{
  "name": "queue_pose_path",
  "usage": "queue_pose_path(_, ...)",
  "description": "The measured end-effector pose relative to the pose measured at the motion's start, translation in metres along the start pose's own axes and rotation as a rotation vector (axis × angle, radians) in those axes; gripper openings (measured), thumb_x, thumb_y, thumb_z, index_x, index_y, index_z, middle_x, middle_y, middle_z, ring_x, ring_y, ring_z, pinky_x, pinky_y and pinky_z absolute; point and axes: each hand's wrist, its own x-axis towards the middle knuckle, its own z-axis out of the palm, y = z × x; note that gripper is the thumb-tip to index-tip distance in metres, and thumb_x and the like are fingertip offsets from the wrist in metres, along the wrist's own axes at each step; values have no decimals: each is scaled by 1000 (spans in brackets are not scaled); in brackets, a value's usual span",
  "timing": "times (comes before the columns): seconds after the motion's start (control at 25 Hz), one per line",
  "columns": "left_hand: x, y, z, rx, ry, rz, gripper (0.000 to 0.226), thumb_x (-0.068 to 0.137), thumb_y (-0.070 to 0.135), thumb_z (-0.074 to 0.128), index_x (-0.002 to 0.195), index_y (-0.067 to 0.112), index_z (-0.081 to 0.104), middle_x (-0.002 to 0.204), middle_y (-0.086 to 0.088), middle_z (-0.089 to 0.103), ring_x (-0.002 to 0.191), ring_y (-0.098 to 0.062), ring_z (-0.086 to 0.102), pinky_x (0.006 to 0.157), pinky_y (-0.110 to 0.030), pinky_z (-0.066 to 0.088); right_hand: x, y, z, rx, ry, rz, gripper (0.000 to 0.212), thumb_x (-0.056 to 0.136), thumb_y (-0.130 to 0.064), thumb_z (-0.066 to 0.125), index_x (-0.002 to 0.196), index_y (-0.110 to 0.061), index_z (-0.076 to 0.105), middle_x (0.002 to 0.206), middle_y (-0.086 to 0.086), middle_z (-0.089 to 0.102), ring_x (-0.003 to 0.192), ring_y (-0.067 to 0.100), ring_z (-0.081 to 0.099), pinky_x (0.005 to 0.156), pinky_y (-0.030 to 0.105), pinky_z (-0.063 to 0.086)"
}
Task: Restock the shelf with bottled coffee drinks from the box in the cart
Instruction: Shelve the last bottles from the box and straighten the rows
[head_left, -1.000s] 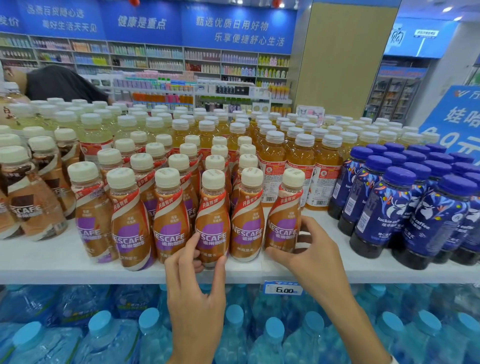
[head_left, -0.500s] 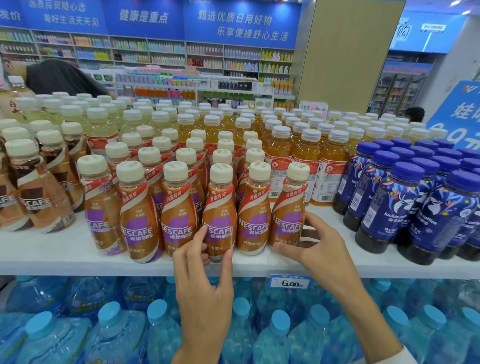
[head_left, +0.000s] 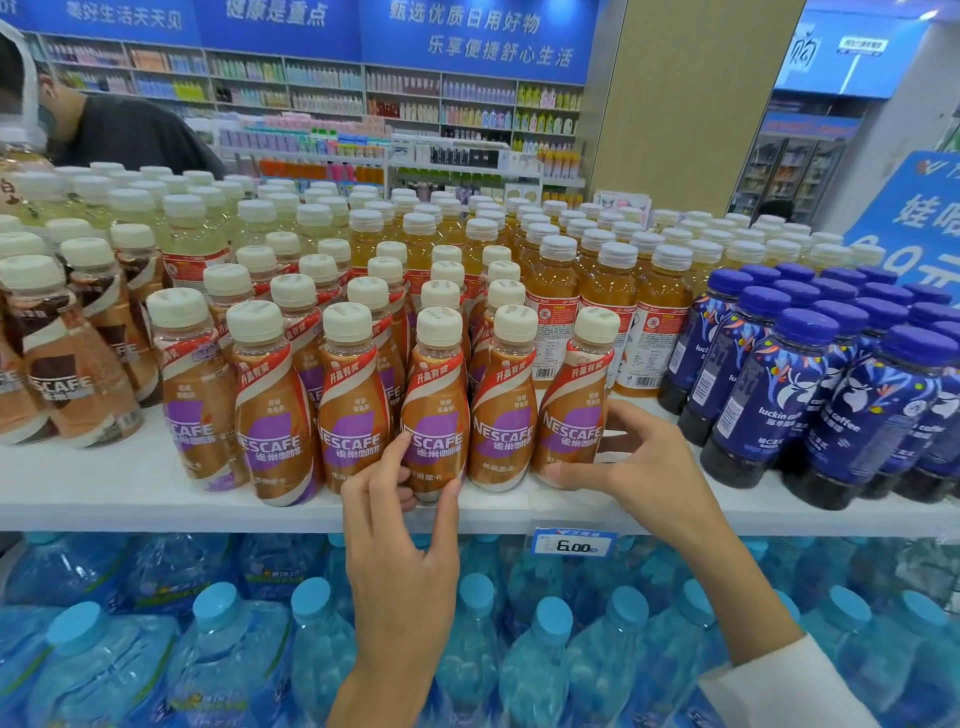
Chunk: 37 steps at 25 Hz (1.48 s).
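Bottles (head_left: 353, 410) of glossy curved plastic, cream-capped, read NESCAFE; your left hand (head_left: 400, 525) has its grip round the fourth bottle (head_left: 434, 410), your right hand (head_left: 644, 467) round the end bottle (head_left: 571, 410).

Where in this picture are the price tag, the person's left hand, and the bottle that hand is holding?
price tag (head_left: 573, 544), head view, on its printed 6.00.
left hand (head_left: 402, 551), head view, on the back of the hand.
Nescafe bottle (head_left: 438, 397), head view, on its label above the fingers.
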Motion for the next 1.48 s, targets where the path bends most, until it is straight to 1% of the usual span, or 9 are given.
queue_pose_path(0.16, 0, 0, 0, 2, -2, -8, 61, 90, 24, 73, 142, 33, 42, 119, 6, 45, 101, -9, 51, 86, 0, 38, 0, -4, -8, -7, 26, 4, 55, 60, -20, 97, 109, -30, 73, 92, -27, 74, 84, -7, 67, 59, 8, 48)
queue_pose_path(0.28, 0, 0, 0, -4, -2, -18, 60, 90, 24, 73, 142, 32, 43, 119, 7, 45, 100, -7, 50, 85, 1, 38, -6, -3, -11, -2, 32, 13, 57, 58, -24, 98, 108, -30, 72, 94, -21, 76, 84, -4, 69, 64, 9, 50)
queue_pose_path(0.44, -1, -1, 1, 9, -3, -19, 61, 90, 24, 73, 142, 30, 42, 119, 4, 45, 97, -5, 49, 84, 1, 38, -16, -1, 3, -44, 45, -15, 61, 55, -30, 99, 108, -34, 70, 96, -22, 75, 89, -3, 67, 74, 17, 54)
queue_pose_path(0.6, -1, -1, 0, 21, -2, -17, 61, 90, 23, 73, 143, 28, 43, 120, 1, 47, 97, -8, 49, 84, 1, 38, -19, 4, 12, -18, 94, -25, 61, 62, -31, 97, 114, -36, 66, 102, -20, 73, 91, -1, 68, 74, 23, 59)
queue_pose_path(1.04, 0, 0, -4, -11, -19, 3, 61, 90, 20, 72, 144, 26, 44, 115, 6, 46, 101, -4, 51, 85, -3, 40, -21, 9, 14, -19, 32, -20, 66, 70, -35, 92, 127, -36, 58, 113, -17, 71, 102, 5, 68, 87, 29, 60)
queue_pose_path(1.12, 1, 0, -7, -38, -46, -2, 60, 90, 17, 72, 143, 29, 45, 114, 10, 46, 102, -6, 53, 86, -4, 41, -20, 5, 12, -9, 28, -15, 67, 68, -38, 92, 126, -36, 58, 115, -18, 70, 104, 3, 66, 85, 24, 59)
queue_pose_path(1.24, 4, -1, -12, -63, -60, -3, 58, 88, 20, 74, 140, 29, 49, 111, 16, 46, 100, -11, 55, 84, -7, 44, -17, -13, 9, 0, 42, -38, 71, 67, -43, 90, 129, -36, 56, 117, -22, 66, 103, -8, 62, 74, 10, 53)
queue_pose_path(1.4, 5, -1, -12, -39, -70, -10, 57, 89, 22, 73, 139, 31, 48, 113, 11, 47, 101, -11, 54, 84, -5, 43, -16, -47, -13, -158, 228, -124, 75, 71, -53, 84, 137, -33, 54, 119, -22, 63, 105, -3, 61, 83, 24, 55)
queue_pose_path(1.48, 4, -2, -12, -35, -73, -7, 58, 90, 20, 73, 140, 31, 47, 114, 9, 47, 103, -12, 54, 84, -4, 42, -15, -74, -20, -153, 360, -266, 57, 79, -48, 81, 129, -32, 60, 113, -24, 63, 101, -4, 61, 80, 17, 54)
